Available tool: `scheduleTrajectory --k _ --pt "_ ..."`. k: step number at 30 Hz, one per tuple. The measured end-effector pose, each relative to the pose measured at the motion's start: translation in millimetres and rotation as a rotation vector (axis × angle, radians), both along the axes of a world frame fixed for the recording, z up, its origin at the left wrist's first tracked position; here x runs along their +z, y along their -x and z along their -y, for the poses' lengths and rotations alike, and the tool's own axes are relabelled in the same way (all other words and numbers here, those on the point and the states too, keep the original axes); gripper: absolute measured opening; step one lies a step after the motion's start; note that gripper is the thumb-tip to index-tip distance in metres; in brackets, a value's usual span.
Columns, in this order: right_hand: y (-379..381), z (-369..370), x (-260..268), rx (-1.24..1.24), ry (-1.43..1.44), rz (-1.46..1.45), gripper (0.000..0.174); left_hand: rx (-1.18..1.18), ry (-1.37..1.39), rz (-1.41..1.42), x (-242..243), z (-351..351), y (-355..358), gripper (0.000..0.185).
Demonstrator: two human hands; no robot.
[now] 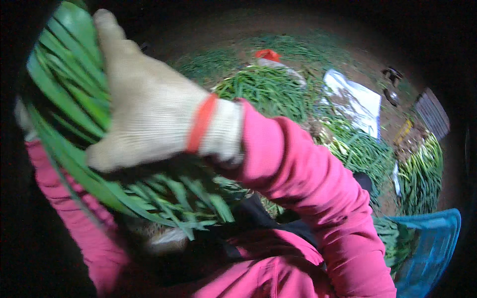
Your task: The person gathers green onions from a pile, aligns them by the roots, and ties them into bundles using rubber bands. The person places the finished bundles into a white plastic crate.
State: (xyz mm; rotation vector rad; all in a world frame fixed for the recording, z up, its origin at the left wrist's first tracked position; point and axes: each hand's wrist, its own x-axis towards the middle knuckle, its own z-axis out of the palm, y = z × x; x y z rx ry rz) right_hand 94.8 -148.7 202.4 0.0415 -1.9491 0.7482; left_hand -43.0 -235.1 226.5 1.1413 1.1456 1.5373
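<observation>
At the upper left, a large bunch of long, flat green leaves point(70, 74), like those of leeks or green garlic, rises close to the camera. My right hand point(145, 100), in a cream knit glove with a red band at the wrist, has its thumb and fingers spread wide around the near side of this bunch. Past the leaves, at the far left edge, a little of my gloved left hand point(24, 117) shows; its fingers are hidden. Cut-looking leaf ends point(179, 201) hang below my right wrist, over my lap.
Piles of similar plants lie on the soil: one behind my right wrist point(264, 89), one at centre right point(357, 149), one with roots showing at far right point(421, 171). A white sheet point(357, 100), an orange-red item point(267, 55) and a blue plastic crate point(428, 249) are nearby.
</observation>
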Motion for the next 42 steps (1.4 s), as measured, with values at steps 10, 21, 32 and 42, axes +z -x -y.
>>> scheduleTrajectory --k 10,21,32,42 --pt "115 163 -63 0.933 0.632 -0.059 0.122 0.443 0.359 0.091 33 146 30 0.042" --pt "155 154 -208 0.501 1.068 0.185 0.097 0.41 0.422 -0.075 -186 113 213 0.032" --pt "179 61 -273 0.103 0.811 0.433 0.081 0.469 0.261 0.052 -228 -56 263 0.026" --pt "201 41 -298 0.018 0.979 0.612 0.082 0.606 0.368 -0.162 -259 -96 295 0.027"
